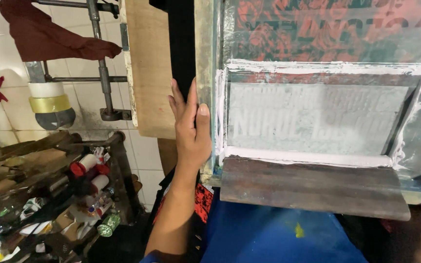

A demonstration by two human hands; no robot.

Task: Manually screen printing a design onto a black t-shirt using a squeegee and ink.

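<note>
Pressing flat, unclenched, the left grip (191, 129) rests on the screen frame (205, 92) edge.

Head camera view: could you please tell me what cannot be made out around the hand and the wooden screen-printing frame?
- Right hand: not seen anywhere in the head view.
- Left hand: palm hidden; only its back shows, flat on the wooden screen-printing frame.
- Frame: top and right side cut off by the picture edge.
- Wide wooden-handled squeegee: its blade edge is hidden in white ink.
- Cluttered side shelf: small items blurred.
</note>
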